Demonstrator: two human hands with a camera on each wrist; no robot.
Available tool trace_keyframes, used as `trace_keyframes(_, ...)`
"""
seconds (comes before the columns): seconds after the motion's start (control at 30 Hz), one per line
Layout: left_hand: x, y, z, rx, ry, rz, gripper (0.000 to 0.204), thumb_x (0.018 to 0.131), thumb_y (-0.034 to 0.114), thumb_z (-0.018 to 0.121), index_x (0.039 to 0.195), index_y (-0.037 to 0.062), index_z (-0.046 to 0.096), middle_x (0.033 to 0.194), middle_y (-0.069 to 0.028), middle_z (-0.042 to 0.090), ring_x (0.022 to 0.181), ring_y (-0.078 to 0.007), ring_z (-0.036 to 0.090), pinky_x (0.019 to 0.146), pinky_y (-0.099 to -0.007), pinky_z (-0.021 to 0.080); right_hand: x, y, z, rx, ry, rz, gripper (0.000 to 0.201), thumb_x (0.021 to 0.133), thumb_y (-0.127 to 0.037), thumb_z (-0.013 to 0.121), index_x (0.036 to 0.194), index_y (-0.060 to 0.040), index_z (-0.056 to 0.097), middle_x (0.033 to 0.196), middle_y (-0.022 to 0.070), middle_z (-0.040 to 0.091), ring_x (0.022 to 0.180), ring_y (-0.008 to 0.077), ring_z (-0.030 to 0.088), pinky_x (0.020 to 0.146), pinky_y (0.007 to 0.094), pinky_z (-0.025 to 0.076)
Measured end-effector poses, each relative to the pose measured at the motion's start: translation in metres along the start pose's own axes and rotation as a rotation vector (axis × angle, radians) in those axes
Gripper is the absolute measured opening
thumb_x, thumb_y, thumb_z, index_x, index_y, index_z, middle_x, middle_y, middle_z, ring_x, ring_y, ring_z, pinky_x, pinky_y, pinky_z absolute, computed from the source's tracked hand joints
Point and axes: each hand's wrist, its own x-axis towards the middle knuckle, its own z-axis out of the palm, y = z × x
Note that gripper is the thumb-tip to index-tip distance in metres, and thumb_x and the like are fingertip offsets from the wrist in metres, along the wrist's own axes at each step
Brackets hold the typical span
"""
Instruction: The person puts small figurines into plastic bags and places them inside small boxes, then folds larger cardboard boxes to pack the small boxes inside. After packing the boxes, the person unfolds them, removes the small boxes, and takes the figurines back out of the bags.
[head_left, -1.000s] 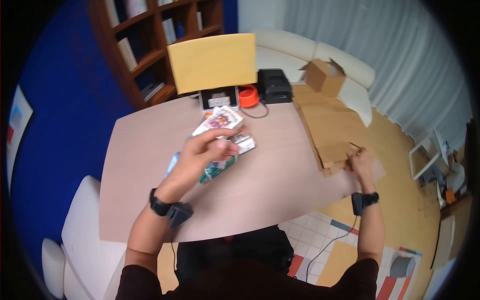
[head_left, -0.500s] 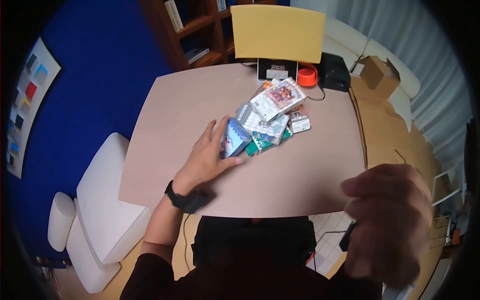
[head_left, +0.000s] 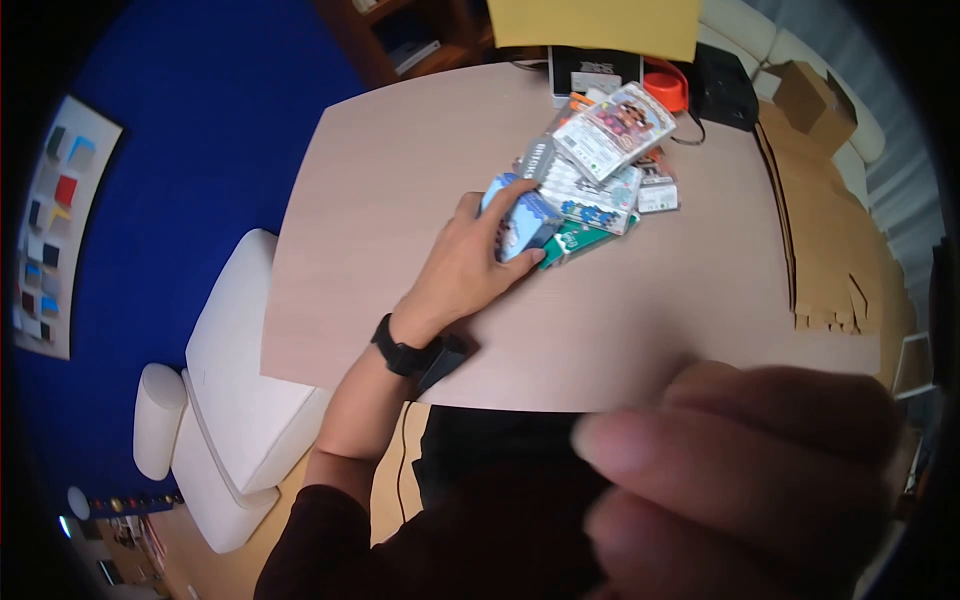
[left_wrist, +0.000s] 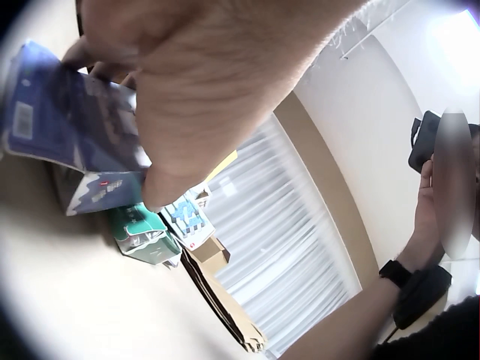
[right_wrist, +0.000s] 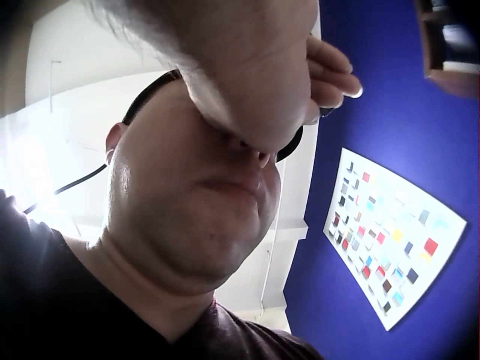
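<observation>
My left hand (head_left: pixel 462 262) grips a small blue printed box (head_left: pixel 530 228), thumb on the near side and fingers over the far side. In the left wrist view the blue box stands tilted under the palm. Against it lie a green box (head_left: pixel 572 243), a grey and white box (head_left: pixel 592 213) and, on top, a white picture box (head_left: pixel 618 130). My right hand (head_left: pixel 740 470), blurred, is raised close to the head camera with bent fingers. The right wrist view has it in front of the face, beside the black headgear (left_wrist: pixel 425 142) seen in the left wrist view.
Flattened cardboard (head_left: pixel 820 220) lies along the right side of the table (head_left: pixel 390 200). At the back are an orange-red round object (head_left: pixel 665 92), a black device (head_left: pixel 725 85) and a yellow panel (head_left: pixel 595 25). A white seat (head_left: pixel 250 370) stands at left.
My left hand has come down from above the pile and closed on the blue box. The right hand has risen from the cardboard toward the face. The head view has shifted.
</observation>
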Motion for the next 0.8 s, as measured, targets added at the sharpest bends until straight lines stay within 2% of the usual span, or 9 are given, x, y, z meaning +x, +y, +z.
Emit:
trace_keyframes(0.1,0.009,-0.003,-0.002,-0.052,0.026,0.065,0.073,0.087,0.029,0.083,0.152,0.0193,0.052,0.115,-0.0213,0.063,0.098,-0.0357,0.066,0.09,-0.0451,0.056,0.003,0.007,0.017,0.142,0.053,-0.041,0.01,0.082,-0.01,0.072,0.091,-0.0074,0.067,0.081,0.0029,0.063,0.071,0.0169,0.065,0.058,0.0301,0.05)
trace_keyframes(0.17,0.017,0.001,-0.005,-0.164,0.054,0.061,0.071,0.086,0.029,0.084,0.149,0.0165,0.053,0.123,-0.0216,0.064,0.098,-0.0349,0.065,0.09,-0.0424,0.055,0.004,0.011,0.028,0.226,0.092,-0.072,0.012,0.08,-0.01,0.072,0.09,-0.0056,0.068,0.08,0.004,0.063,0.071,0.0178,0.064,0.059,0.031,0.049)
trace_keyframes(0.37,0.022,0.007,-0.019,-0.301,-0.027,-0.012,0.076,0.087,0.02,0.085,0.152,0.0132,0.047,0.135,-0.0167,0.064,0.117,-0.0276,0.067,0.104,-0.0414,0.054,0.003,0.017,0.064,0.408,0.173,-0.143,0.017,0.076,-0.012,0.072,0.089,-0.0012,0.069,0.078,0.0068,0.061,0.072,0.0201,0.061,0.061,0.0331,0.048)
trace_keyframes(0.43,0.02,0.007,-0.028,-0.349,-0.013,-0.052,0.078,0.088,0.019,0.084,0.155,0.0131,0.044,0.137,-0.0155,0.064,0.123,-0.0259,0.066,0.109,-0.0415,0.052,0.004,0.009,0.073,0.45,0.435,-0.098,0.016,0.072,-0.013,0.072,0.082,-0.0009,0.07,0.065,0.0022,0.055,0.056,0.0172,0.055,0.049,0.0301,0.042)
trace_keyframes(0.47,0.021,0.007,-0.031,-0.389,0.02,-0.042,0.081,0.089,0.019,0.084,0.157,0.0127,0.042,0.137,-0.0163,0.063,0.124,-0.0255,0.065,0.109,-0.0418,0.052,0.0,0.023,0.067,0.304,0.341,-0.193,0.015,0.075,-0.011,0.072,0.086,-0.0003,0.071,0.066,0.002,0.056,0.058,0.017,0.055,0.05,0.0296,0.042)
trace_keyframes(0.63,0.029,0.008,-0.046,-0.706,0.087,-0.049,0.089,0.088,0.019,0.085,0.163,0.0131,0.037,0.14,-0.0173,0.061,0.127,-0.0258,0.064,0.111,-0.0434,0.051,-0.004,0.046,0.046,0.266,0.119,-0.33,0.017,0.079,-0.014,0.081,0.095,-0.0095,0.076,0.065,-0.0008,0.054,0.056,0.0145,0.053,0.048,0.0267,0.039)
trace_keyframes(0.7,0.033,0.001,-0.045,-0.625,0.02,0.011,0.086,0.087,0.022,0.086,0.16,0.0121,0.043,0.144,-0.017,0.061,0.127,-0.0283,0.065,0.11,-0.0431,0.052,0.002,0.05,0.037,0.247,0.106,-0.238,0.032,0.077,-0.022,0.086,0.108,-0.016,0.078,0.067,-0.0022,0.056,0.058,0.0137,0.056,0.048,0.0289,0.042)
trace_keyframes(0.73,0.037,-0.002,-0.044,-0.444,0.05,0.158,0.082,0.086,0.027,0.087,0.157,0.011,0.048,0.145,-0.0147,0.061,0.128,-0.0279,0.065,0.109,-0.0433,0.052,0.009,0.044,0.016,0.265,-0.113,0.0,0.019,0.079,-0.013,0.078,0.097,-0.0182,0.079,0.08,-0.0028,0.065,0.072,0.0107,0.067,0.056,0.0273,0.049)
trace_keyframes(0.8,0.046,-0.002,-0.052,-0.428,0.087,0.181,0.082,0.086,0.027,0.088,0.156,0.0109,0.049,0.145,-0.0138,0.061,0.128,-0.0277,0.065,0.109,-0.0434,0.052,0.006,0.068,0.035,0.287,0.1,0.282,0.031,0.074,-0.02,0.082,0.104,-0.0157,0.083,0.082,-0.001,0.068,0.068,0.0161,0.068,0.056,0.0307,0.05)
